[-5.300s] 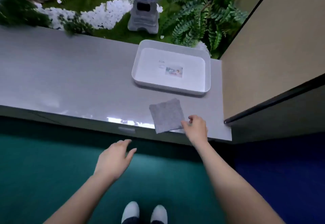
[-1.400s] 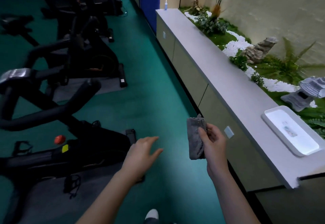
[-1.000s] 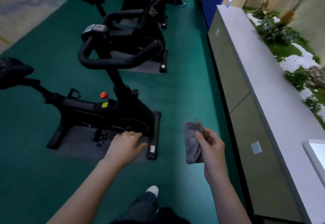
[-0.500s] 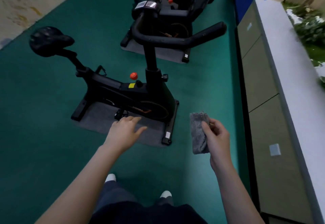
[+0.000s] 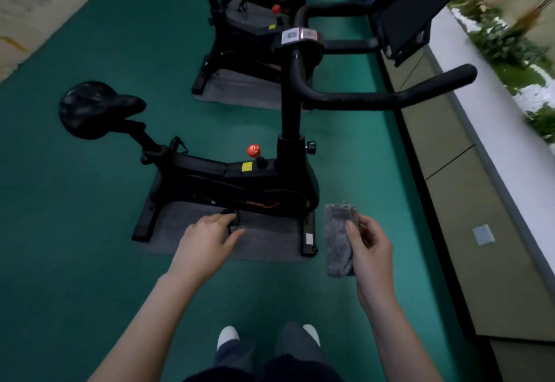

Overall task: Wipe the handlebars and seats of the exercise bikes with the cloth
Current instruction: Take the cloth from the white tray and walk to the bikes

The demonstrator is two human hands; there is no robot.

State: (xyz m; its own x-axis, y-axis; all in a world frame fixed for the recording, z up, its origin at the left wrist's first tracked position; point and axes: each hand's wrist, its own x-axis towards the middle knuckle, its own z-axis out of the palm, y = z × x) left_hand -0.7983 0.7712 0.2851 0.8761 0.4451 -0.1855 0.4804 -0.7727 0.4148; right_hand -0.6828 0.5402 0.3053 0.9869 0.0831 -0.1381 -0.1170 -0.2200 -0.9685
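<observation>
I stand on a green floor, my white shoes at six o'clock. At twelve o'clock a grey mat lies flat under a black exercise bike. Beyond it, a second mat carries another bike, and a pale rug lies at ten o'clock.

Open air runs ahead of the right fingers, up to the near handlebar jutting out above them. Just beyond the left fingers, the bike frame and its upright post block the way. The seat stands well left, free all round. Cabinets wall off the right.
</observation>
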